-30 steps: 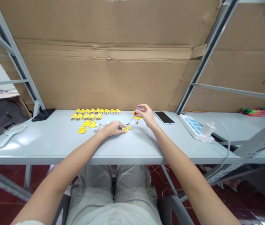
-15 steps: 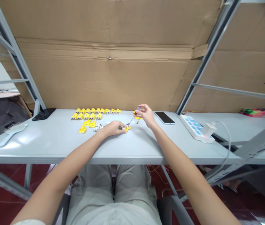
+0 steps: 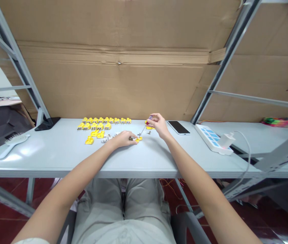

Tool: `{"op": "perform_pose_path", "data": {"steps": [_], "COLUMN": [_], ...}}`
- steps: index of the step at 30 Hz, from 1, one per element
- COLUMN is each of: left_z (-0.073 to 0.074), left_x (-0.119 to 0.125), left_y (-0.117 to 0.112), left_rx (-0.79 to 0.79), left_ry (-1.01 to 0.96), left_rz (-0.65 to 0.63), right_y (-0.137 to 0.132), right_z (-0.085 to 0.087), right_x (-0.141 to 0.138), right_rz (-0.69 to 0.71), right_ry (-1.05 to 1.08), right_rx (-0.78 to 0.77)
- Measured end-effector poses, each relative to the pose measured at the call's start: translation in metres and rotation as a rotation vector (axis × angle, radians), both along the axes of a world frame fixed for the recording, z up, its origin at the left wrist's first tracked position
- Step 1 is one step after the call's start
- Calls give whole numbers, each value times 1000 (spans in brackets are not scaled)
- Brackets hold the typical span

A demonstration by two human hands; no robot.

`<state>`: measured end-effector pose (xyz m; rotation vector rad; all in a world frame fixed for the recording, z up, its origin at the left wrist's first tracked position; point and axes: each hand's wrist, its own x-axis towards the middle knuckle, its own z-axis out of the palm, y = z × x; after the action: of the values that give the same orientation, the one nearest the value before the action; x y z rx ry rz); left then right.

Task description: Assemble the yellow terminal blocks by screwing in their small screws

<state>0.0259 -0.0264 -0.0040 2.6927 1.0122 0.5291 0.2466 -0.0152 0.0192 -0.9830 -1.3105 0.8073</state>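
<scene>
My right hand (image 3: 159,125) is closed around the handle of a screwdriver (image 3: 144,128), whose thin shaft slants down to the left. Its tip meets a small yellow plastic part (image 3: 139,139) on the table. My left hand (image 3: 125,139) pinches that part, with the fingers hiding some of it. Small screws (image 3: 149,133) lie just right of the tip. Behind the screwdriver are more yellow pieces (image 3: 150,127), partly covered by my right hand. Several white parts (image 3: 106,138) lie beside my left hand.
Rows of yellow plastic pieces (image 3: 94,126) stand at the back left of the table (image 3: 64,149). A phone (image 3: 178,127) and a power strip (image 3: 213,139) with a plugged-in charger (image 3: 226,140) lie to the right. At far left is a hairbrush (image 3: 15,144).
</scene>
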Motion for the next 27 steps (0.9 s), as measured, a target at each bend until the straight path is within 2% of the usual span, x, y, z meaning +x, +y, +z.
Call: {"op": "perform_pose_path", "data": {"steps": [27], "left_z": [2], "left_x": [2], "left_y": [-3], "left_rx": [2], "left_ry": [-5], "left_rz": [-4], "right_y": [-4], "right_z": [2], "right_x": [-3], "right_rz": [16], "right_ry": [26], "right_rx": [-15]}}
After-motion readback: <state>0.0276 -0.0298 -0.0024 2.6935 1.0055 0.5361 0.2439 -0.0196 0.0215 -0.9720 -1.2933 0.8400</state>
